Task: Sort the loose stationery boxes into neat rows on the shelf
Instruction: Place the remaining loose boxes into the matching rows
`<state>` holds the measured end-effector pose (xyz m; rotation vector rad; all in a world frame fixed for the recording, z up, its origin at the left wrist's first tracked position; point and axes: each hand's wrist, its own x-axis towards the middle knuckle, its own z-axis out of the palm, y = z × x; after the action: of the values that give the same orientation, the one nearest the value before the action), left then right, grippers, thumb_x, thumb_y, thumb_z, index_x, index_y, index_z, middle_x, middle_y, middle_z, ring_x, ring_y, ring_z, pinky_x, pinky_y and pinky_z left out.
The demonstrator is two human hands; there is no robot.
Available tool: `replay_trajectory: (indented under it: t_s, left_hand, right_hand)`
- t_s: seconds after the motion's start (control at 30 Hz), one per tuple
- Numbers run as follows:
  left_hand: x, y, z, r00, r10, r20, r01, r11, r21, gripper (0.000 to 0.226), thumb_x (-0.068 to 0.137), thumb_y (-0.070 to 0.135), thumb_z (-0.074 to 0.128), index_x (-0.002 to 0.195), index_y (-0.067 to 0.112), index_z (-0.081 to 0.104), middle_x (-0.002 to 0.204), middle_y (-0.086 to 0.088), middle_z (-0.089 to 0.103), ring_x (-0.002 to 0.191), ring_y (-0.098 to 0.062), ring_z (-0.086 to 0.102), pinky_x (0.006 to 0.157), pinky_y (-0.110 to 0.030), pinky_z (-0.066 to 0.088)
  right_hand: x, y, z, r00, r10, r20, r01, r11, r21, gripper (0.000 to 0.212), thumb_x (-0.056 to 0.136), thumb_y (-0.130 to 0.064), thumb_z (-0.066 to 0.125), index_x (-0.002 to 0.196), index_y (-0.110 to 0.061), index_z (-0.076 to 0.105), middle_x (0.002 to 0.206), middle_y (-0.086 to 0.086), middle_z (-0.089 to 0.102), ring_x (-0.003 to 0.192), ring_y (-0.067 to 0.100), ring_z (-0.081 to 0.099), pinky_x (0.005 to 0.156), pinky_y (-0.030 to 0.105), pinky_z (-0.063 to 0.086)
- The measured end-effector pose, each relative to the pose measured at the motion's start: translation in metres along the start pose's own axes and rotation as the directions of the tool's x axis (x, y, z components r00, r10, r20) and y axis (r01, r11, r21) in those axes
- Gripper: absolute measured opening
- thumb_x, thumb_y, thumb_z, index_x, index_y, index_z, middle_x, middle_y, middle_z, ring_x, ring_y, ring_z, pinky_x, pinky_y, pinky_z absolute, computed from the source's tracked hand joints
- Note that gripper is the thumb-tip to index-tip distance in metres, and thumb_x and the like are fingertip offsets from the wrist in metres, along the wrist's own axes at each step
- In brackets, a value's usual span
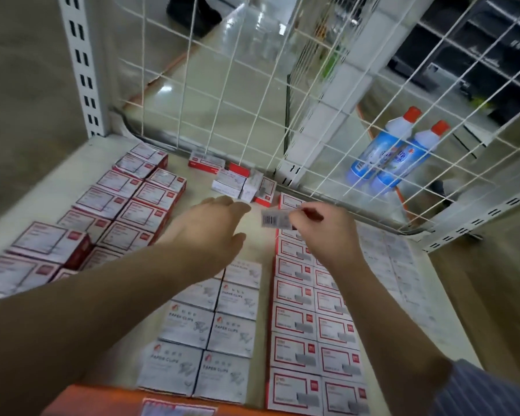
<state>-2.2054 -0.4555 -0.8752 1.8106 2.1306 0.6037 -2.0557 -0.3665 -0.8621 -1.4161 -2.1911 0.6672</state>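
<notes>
My right hand (327,232) pinches a small stationery box (275,219), barcode side facing me, just above the far end of the red-and-white box rows (309,325). My left hand (210,232) reaches forward, palm down and fingers apart, holding nothing, short of a loose pile of small boxes (240,181) lying askew at the back of the shelf (261,241). Two rows of white paper clip boxes (213,334) run down the middle. Larger red-edged boxes (126,205) stand in rows on the left.
A white wire grid (252,85) closes the back of the shelf, with a slotted upright (83,64) at the left. Two blue bottles with red caps (394,151) lie behind the grid at right. An orange strip (102,400) marks the front edge.
</notes>
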Motion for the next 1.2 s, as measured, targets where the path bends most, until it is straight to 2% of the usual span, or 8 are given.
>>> replay_trajectory:
  t_s: [0.1,0.27,0.5,0.63,0.73,0.87,1.0,1.2]
  left_hand:
    - [-0.005,-0.006,-0.005,1.000,-0.018,-0.007,0.018,1.000,0.007,0.050,0.094,0.029,0.048,0.141,0.027,0.030,0.130,0.004,0.046,0.116,-0.014,0.044,0.095,-0.031,0.042]
    - [-0.011,-0.019,-0.015,0.999,-0.024,-0.030,0.025,0.999,0.044,0.046,0.094,0.032,0.049,0.138,0.028,0.034,0.132,0.005,0.047,0.118,-0.014,0.043,0.094,-0.026,0.039]
    - [-0.009,-0.030,-0.027,0.997,-0.035,-0.074,0.038,0.998,0.045,0.035,0.095,0.031,0.047,0.130,0.027,0.046,0.122,0.006,0.053,0.108,-0.012,0.047,0.084,-0.024,0.040]
    - [-0.007,-0.036,-0.024,0.993,-0.115,-0.029,0.113,0.991,-0.073,0.031,0.096,0.029,0.046,0.126,0.023,0.051,0.119,0.004,0.056,0.103,-0.012,0.051,0.079,-0.023,0.044]
    - [-0.006,-0.040,-0.020,0.976,-0.213,0.053,0.219,0.925,-0.312,0.027,0.095,0.025,0.048,0.119,0.017,0.058,0.105,0.003,0.063,0.085,-0.011,0.058,0.063,-0.014,0.044]
    - [-0.009,-0.040,-0.018,0.961,-0.251,0.115,0.275,0.844,-0.461,0.029,0.096,0.022,0.046,0.120,0.012,0.060,0.100,-0.002,0.066,0.067,-0.002,0.055,0.053,-0.016,0.047]
    - [-0.009,-0.043,-0.011,0.946,-0.285,0.157,0.324,0.775,-0.543,0.026,0.096,0.020,0.047,0.114,0.009,0.063,0.105,-0.002,0.066,0.072,-0.007,0.056,0.072,-0.020,0.047]
    - [-0.013,-0.045,-0.008,0.946,-0.254,0.202,0.324,0.782,-0.532,0.026,0.096,0.020,0.047,0.116,0.010,0.060,0.096,0.004,0.064,0.059,0.000,0.052,0.052,-0.011,0.043]
  right_hand:
    - [-0.002,-0.018,0.008,1.000,-0.011,0.016,0.009,0.997,0.082,0.018,0.084,-0.024,0.057,0.081,-0.015,0.072,0.066,0.000,0.064,0.054,0.006,0.048,0.052,0.017,0.036]
    - [-0.004,-0.041,0.020,0.998,-0.004,0.061,-0.006,0.987,0.161,0.015,0.083,-0.024,0.058,0.076,-0.022,0.070,0.081,0.002,0.071,0.082,0.020,0.064,0.073,0.033,0.050]
    - [-0.002,-0.043,0.029,0.992,-0.049,0.118,0.022,0.976,0.218,0.027,0.086,-0.026,0.055,0.059,-0.022,0.058,0.049,-0.014,0.049,0.051,0.002,0.044,0.056,0.018,0.034]
    - [-0.007,-0.041,0.030,0.985,-0.043,0.165,-0.018,0.936,0.351,0.015,0.090,-0.032,0.054,0.079,-0.028,0.064,0.069,-0.015,0.062,0.066,-0.007,0.056,0.060,0.008,0.042]
    - [-0.012,-0.038,0.031,0.978,-0.039,0.204,-0.046,0.917,0.396,0.015,0.091,-0.027,0.053,0.084,-0.037,0.061,0.083,-0.013,0.065,0.082,0.003,0.060,0.072,0.018,0.047]
    - [-0.013,-0.033,0.037,0.975,0.000,0.223,-0.091,0.913,0.398,0.019,0.089,-0.025,0.057,0.106,-0.029,0.065,0.103,-0.011,0.066,0.096,0.006,0.060,0.092,0.030,0.049]
    - [-0.014,-0.032,0.042,0.971,-0.025,0.238,-0.083,0.899,0.431,0.016,0.088,-0.024,0.060,0.079,-0.038,0.062,0.091,-0.012,0.067,0.088,0.007,0.062,0.086,0.028,0.052]
    - [-0.007,-0.027,0.046,0.980,0.043,0.196,-0.125,0.895,0.428,0.023,0.087,-0.029,0.061,0.110,-0.026,0.062,0.101,-0.009,0.065,0.094,0.006,0.060,0.083,0.021,0.050]
